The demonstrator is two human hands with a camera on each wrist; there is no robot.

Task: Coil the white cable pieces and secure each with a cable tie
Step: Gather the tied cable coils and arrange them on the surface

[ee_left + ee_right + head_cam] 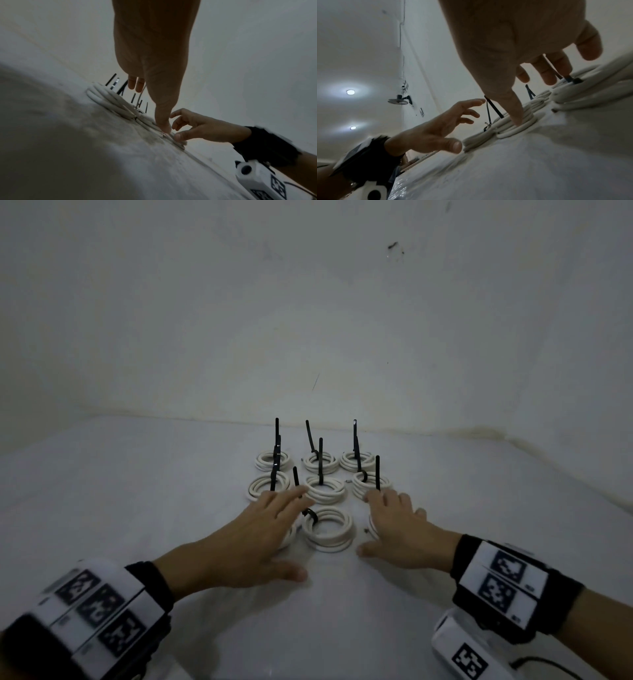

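Observation:
Several white cable coils lie in rows on the table, each bound by a black cable tie (320,460) whose tail stands up. The front middle coil (329,529) lies between my hands. My left hand (270,529) hovers flat over the front left coil (287,539), fingers straight and spread, hiding most of it. My right hand (394,522) covers the front right coil (372,527) with fingers loosely bent, gripping nothing. In the right wrist view the right hand's thumb (518,119) points down beside a coil (513,129). The left wrist view shows the left thumb (163,125) down at a coil's edge (109,100).
The white table (342,618) runs back to a pale wall (308,320) just behind the far row of coils. Bare tabletop stretches to both sides and in front of the coils. A wall fan (398,101) hangs far off on the left.

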